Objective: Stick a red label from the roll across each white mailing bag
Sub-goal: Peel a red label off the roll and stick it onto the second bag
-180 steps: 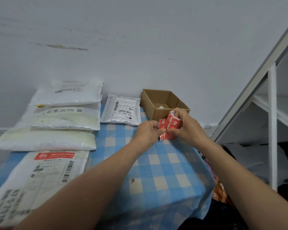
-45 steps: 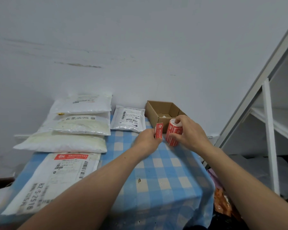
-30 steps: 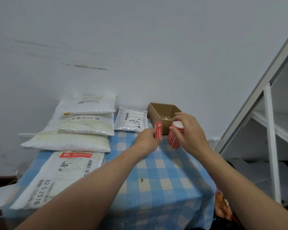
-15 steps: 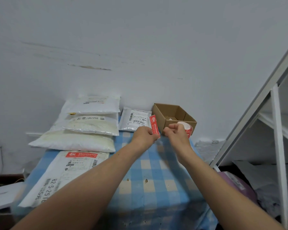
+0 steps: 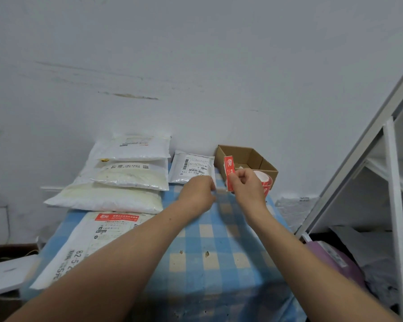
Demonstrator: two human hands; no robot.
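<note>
The peeled red label (image 5: 229, 173) has passed to the right hand (image 5: 247, 189), pinched upright at frame centre, while the left hand (image 5: 199, 194) reaches the small mailing bag (image 5: 191, 166)'s near edge, grip unclear, readying sticking.

I see a table under blue checked cloth (image 5: 219, 247) carrying a large mailing bag (image 5: 84, 240) front left, a stack of white bags (image 5: 107, 198) behind it, then a small mailing bag (image 5: 191, 169), cardboard box (image 5: 244, 156) and label roll (image 5: 265, 181).

A scuffed white wall (image 5: 196, 66) rises behind; white shelving (image 5: 391, 182) stands at right.
</note>
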